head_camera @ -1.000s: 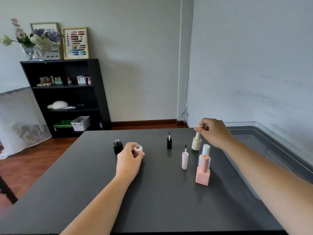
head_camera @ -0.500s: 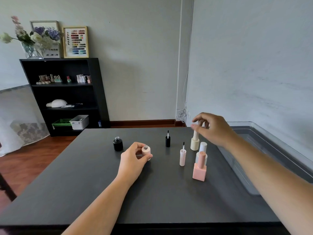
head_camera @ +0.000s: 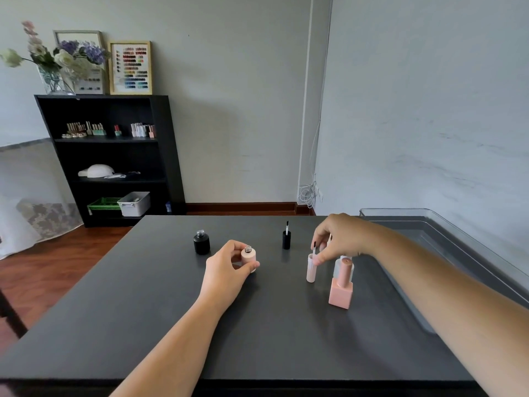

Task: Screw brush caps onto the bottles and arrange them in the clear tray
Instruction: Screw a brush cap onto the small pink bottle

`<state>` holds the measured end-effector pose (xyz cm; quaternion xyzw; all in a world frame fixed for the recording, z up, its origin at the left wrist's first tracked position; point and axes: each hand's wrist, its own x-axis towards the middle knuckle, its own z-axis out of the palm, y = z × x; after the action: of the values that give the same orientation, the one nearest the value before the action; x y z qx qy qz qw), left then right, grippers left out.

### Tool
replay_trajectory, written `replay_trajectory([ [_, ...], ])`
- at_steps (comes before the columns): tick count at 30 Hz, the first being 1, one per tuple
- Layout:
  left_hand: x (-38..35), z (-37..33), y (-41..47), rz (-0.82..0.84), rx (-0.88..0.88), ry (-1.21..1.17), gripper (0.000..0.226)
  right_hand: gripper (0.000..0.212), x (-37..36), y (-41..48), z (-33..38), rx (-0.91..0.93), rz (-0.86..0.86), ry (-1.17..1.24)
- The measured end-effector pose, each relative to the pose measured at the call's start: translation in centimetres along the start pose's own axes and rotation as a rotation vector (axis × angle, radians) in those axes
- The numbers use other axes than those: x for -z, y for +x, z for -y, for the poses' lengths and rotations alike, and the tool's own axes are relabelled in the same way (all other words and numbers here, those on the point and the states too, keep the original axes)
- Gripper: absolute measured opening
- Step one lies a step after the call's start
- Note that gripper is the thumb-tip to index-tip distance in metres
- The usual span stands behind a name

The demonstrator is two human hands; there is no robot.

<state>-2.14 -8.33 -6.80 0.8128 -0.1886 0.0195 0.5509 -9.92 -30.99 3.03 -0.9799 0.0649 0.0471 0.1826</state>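
My left hand grips a small pale pink round bottle with a bare threaded neck, standing on the dark table. The fingertips of my right hand pinch the top rim of a pale pink brush cap, which stands upside down with its brush pointing up. An open black bottle and an upturned black brush cap stand further back. In front of a frosted white bottle stands a capped pink square bottle. The clear tray lies to the right, with my right forearm over it.
The table's front edge runs along the bottom of the view. A black shelf unit stands by the far wall to the left, over a wooden floor. A grey wall rises close behind the tray on the right.
My right hand let go of the cream bottle's cap and came down and left onto the pale pink brush cap. My left hand shifted the pink round bottle slightly right.
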Motion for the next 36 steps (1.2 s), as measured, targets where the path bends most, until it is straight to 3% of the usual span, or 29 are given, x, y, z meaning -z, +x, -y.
replay_trajectory([
  [9, -0.1, 0.1, 0.2, 0.007, -0.01, 0.04, 0.025, 0.026, -0.5, 0.8, 0.3, 0.006, 0.057, -0.042],
  [13, 0.0, 0.0, 0.2, 0.002, -0.004, 0.033, 0.025, 0.022, -0.2, 0.5, 0.5, 0.023, -0.006, -0.022],
  [19, 0.2, -0.2, -0.3, -0.026, 0.002, 0.005, 0.026, 0.019, 0.5, -1.3, 1.7, 0.09, -0.172, 0.103],
  [29, 1.6, -0.6, -4.0, -0.022, -0.101, 0.025, 0.024, 0.013, -3.1, -4.8, 5.1, 0.234, -0.178, 0.435],
  [36, 2.9, -0.3, -6.4, -0.013, -0.154, 0.056, 0.027, 0.009, -7.5, -5.9, 5.0, 0.253, -0.228, 0.5],
])
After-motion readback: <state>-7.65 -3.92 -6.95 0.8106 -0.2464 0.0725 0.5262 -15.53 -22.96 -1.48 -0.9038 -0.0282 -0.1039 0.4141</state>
